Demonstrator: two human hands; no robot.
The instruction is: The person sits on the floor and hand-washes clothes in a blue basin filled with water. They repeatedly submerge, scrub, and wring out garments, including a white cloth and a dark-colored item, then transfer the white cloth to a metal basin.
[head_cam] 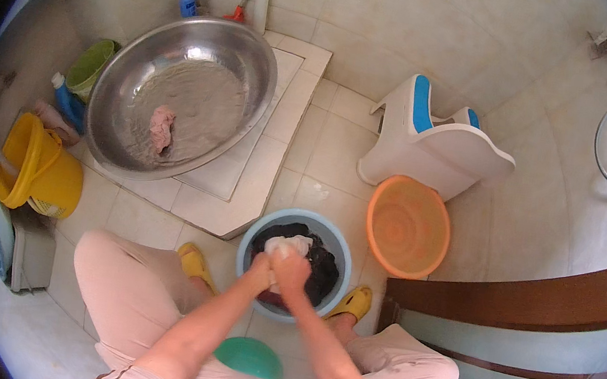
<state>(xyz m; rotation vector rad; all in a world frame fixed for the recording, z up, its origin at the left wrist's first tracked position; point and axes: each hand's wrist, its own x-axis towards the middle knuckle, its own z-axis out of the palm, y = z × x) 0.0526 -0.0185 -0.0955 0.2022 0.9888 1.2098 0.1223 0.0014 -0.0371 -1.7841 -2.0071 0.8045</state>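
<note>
Both my hands meet over a light blue plastic basin (pixel 347 263) on the tiled floor between my feet. My left hand (pixel 262 271) and my right hand (pixel 292 270) are closed together around a white wet cloth (pixel 291 243), part of which bulges out beyond the fingers. Dark cloth (pixel 326 269) lies in the basin below, with a dark red piece (pixel 271 299) at the near side. Ahead and to the left, a large steel basin (pixel 109 80) holds water and a crumpled pink cloth (pixel 161 128).
The steel basin rests on a raised tiled platform (pixel 277 146). At right stand an orange basin (pixel 406 230), a white and blue step stool (pixel 445 150) and a brown-framed glass door (pixel 516 312). Yellow bucket (pixel 62 185), green bucket (pixel 88 69) and blue bottle (pixel 68 104) line the left wall.
</note>
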